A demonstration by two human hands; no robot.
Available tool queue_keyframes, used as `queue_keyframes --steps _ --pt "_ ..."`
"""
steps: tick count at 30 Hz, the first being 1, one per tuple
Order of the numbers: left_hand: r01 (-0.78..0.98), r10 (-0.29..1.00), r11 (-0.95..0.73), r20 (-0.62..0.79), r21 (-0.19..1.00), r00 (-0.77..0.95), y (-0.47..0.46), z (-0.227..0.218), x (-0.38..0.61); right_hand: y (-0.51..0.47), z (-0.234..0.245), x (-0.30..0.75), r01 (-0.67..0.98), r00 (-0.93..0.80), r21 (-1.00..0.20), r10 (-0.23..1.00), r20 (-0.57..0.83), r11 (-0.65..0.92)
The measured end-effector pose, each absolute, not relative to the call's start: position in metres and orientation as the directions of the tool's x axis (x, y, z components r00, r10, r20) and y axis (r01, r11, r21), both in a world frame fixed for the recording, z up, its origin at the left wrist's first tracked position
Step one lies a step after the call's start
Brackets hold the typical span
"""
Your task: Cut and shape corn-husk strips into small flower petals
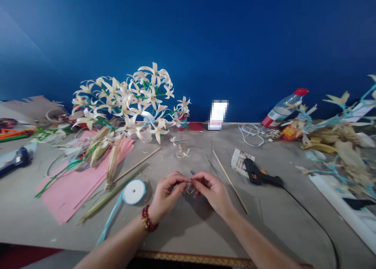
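Over the middle of the table, my left hand (170, 192) and my right hand (212, 190) meet, fingertips pinched together. Between them shows a small, bent, pale yellowish strip (190, 190), and a thin dark tip pokes out above the fingers. What exactly each hand grips is mostly hidden by the fingers. Beside my left wrist lies a white spool (134, 191) with light blue ribbon (109, 220) trailing toward the front edge. To the right of my right hand rests a thin wooden stick (230, 182). Pale petal scraps (182, 153) lie just beyond my hands.
A black glue gun (261, 174) with its cord is at right, by a small card (239, 162). Cream husk flowers (149, 96) stand at the back left, above pink sheets (64, 196) and dried husks (112, 163). A bottle (280, 109) leans at the back right.
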State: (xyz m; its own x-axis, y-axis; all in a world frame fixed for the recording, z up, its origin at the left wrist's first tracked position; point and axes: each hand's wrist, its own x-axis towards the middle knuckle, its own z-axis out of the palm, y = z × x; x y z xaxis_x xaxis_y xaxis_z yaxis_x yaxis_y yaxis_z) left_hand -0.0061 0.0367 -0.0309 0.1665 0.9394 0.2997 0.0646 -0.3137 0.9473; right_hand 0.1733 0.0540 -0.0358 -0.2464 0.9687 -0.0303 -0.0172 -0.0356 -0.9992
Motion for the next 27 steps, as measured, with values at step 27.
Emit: queue_keyframes --steps 27 --pt "0.09 0.969 -0.185 0.166 0.979 0.183 0.036 -0.036 -0.007 0.047 -0.03 0.171 -0.184 -0.423 -0.974 0.905 -0.045 -0.135"
